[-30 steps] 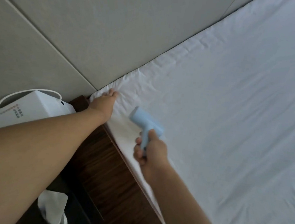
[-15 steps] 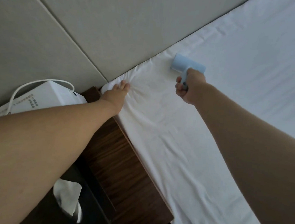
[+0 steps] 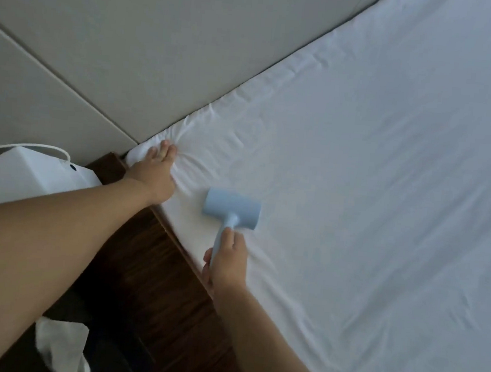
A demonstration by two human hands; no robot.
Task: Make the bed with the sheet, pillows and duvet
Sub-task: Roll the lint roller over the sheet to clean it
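The slim handle of a pale blue plastic T-shaped roller tool (image 3: 230,212) was gripped by the right hand (image 3: 226,262), fingers curled round it, and its cylindrical head was laid on the white cotton sheet (image 3: 356,180) near the bed's side edge. The corner of that sheet was pressed down by the left hand (image 3: 154,175), fingers straight and flat, and creases were seen fanning out from the fingertips. The sheet was spread over the mattress up to the grey padded headboard (image 3: 161,47). Beside the bed, a dark wooden bedside surface (image 3: 148,281) carried a white paper bag (image 3: 25,174). No pillows or duvet were in view. If the roller were dragged away too hard, the pinned corner could probably be pulled loose and fresh wrinkles bunched ahead of the head.
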